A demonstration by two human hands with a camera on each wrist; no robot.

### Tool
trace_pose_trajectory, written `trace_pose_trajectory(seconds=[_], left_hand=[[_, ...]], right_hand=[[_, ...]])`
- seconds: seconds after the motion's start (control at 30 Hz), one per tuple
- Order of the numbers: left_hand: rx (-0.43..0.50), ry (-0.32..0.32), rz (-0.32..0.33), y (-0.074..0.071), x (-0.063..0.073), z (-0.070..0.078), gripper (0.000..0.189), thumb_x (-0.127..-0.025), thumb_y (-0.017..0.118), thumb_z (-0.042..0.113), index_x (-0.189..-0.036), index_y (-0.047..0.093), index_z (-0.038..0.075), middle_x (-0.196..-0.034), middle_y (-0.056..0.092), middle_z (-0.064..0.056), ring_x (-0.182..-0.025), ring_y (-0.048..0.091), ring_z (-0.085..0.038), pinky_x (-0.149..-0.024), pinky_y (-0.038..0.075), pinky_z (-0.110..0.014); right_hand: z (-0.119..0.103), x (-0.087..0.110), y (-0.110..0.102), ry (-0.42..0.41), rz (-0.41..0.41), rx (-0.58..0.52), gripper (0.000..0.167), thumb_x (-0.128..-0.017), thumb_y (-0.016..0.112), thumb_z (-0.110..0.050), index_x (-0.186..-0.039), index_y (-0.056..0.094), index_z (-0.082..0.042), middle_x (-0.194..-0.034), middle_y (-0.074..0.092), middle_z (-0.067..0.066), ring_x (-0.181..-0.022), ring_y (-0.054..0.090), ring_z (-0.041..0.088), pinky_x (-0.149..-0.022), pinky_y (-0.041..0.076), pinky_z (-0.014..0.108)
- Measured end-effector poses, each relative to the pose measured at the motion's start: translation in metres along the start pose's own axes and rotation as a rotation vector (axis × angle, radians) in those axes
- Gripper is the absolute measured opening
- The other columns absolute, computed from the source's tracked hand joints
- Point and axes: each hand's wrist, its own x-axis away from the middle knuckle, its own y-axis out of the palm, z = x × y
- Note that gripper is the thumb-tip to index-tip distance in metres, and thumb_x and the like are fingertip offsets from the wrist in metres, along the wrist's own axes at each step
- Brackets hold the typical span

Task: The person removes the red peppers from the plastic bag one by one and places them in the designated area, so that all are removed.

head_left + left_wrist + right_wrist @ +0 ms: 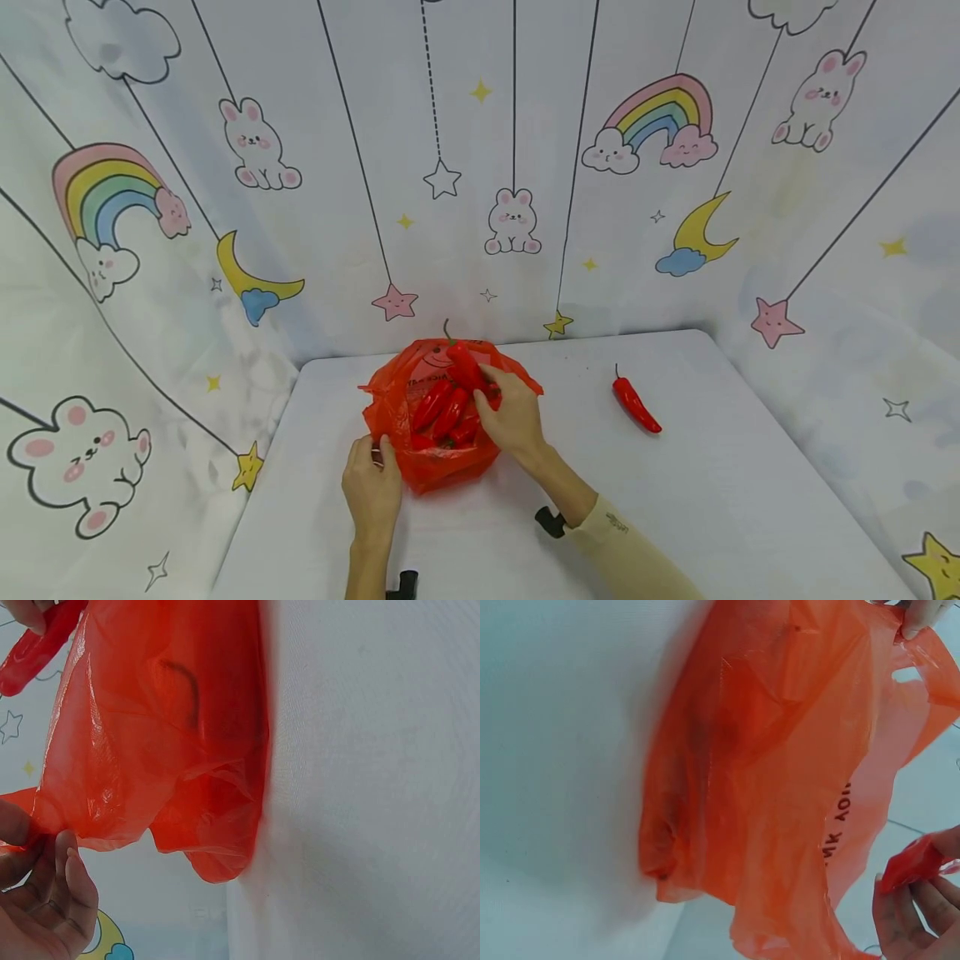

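Observation:
A red plastic bag (431, 475) stands on the white table with its mouth spread wide. Inside it lie several red chili peppers (452, 410). My left hand (372, 492) pinches the bag's near left rim between thumb and fingers, as the left wrist view also shows. Over the bag's mouth, my right hand (513, 412) holds one red chili pepper (467, 367), its curved green stem pointing up and away. In the right wrist view the fingers (900, 919) and thumb grip that pepper beside the bag. The bag's thin wall partly veils the peppers within in both wrist views.
One more red chili pepper (636, 406) lies on the white table (720, 492) right of the bag. Behind the table hangs a pale curtain (337, 167) printed with rabbits, stars and rainbows; it also covers both sides.

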Motion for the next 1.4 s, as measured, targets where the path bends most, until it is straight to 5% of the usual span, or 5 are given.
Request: trace_pose_trajectory(seconds=[0.83, 1.4], left_hand=[[-0.002, 0.006, 0.009, 0.001, 0.0, 0.0, 0.011, -0.101, 0.065, 0.008, -0.1, 0.069, -0.003, -0.086, 0.065, -0.011, -0.07, 0.061, -0.022, -0.062, 0.056, -0.036], [-0.001, 0.007, 0.02, 0.001, 0.0, 0.002, 0.011, -0.101, 0.065, 0.006, -0.099, 0.07, -0.003, -0.085, 0.065, -0.011, -0.07, 0.062, -0.023, -0.062, 0.055, -0.035]], right_hand=[[0.012, -0.002, -0.035, 0.118, 0.077, -0.077, 0.043, -0.096, 0.074, -0.013, -0.138, 0.066, -0.008, -0.123, 0.074, 0.006, -0.103, 0.071, 0.018, -0.087, 0.06, 0.033], [0.024, -0.005, -0.059, 0.17, 0.137, -0.107, 0.044, -0.096, 0.075, -0.014, -0.139, 0.066, -0.009, -0.121, 0.074, 0.009, -0.104, 0.071, 0.024, -0.087, 0.061, 0.044]])
